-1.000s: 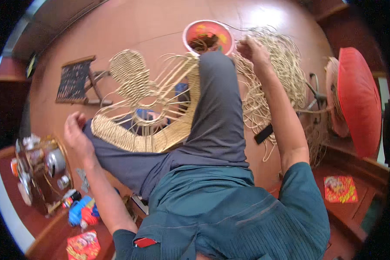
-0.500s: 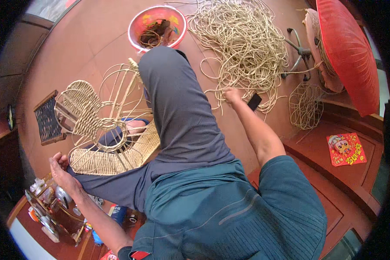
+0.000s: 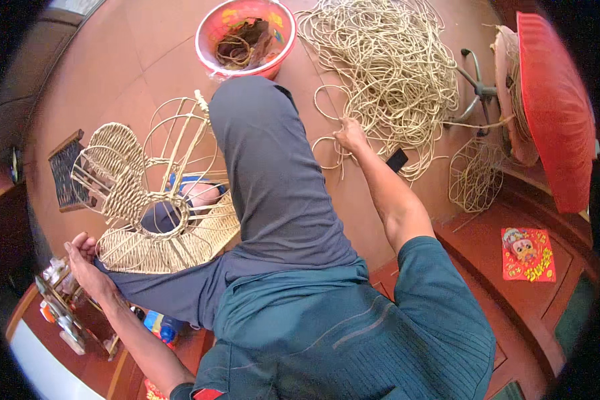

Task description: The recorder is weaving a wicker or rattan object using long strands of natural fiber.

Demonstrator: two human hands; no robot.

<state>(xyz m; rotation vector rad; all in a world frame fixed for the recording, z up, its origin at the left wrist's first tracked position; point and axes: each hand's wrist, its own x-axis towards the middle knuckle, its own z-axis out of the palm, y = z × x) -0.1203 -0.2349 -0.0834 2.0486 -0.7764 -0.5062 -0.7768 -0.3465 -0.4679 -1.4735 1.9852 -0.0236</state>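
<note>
A half-woven basketwork piece of pale straw-like cord (image 3: 160, 257) rests against my bent left leg. It has a round ring in the middle, a woven oval lobe (image 3: 117, 150) and bare ribs standing out of it. Beside its lower left edge is my left hand (image 3: 87, 263), fingers loosely bent and apart, holding nothing I can see. Out to the right, my right hand (image 3: 351, 135) is closed on a strand of cord at the near edge of a big tangled cord pile (image 3: 393, 67).
A red basin (image 3: 210, 57) with brown scraps and cord stands beyond my knee. Near the pile lie a black phone (image 3: 397, 160) and a wire-like open frame (image 3: 477, 175). A red cushion (image 3: 553, 107) is at the right, and a low dark-topped stool (image 3: 70, 175) at the left.
The view has shifted a little. My right hand has closed on the cord and drawn slightly toward the left. My left hand stays by the woven piece's edge.
</note>
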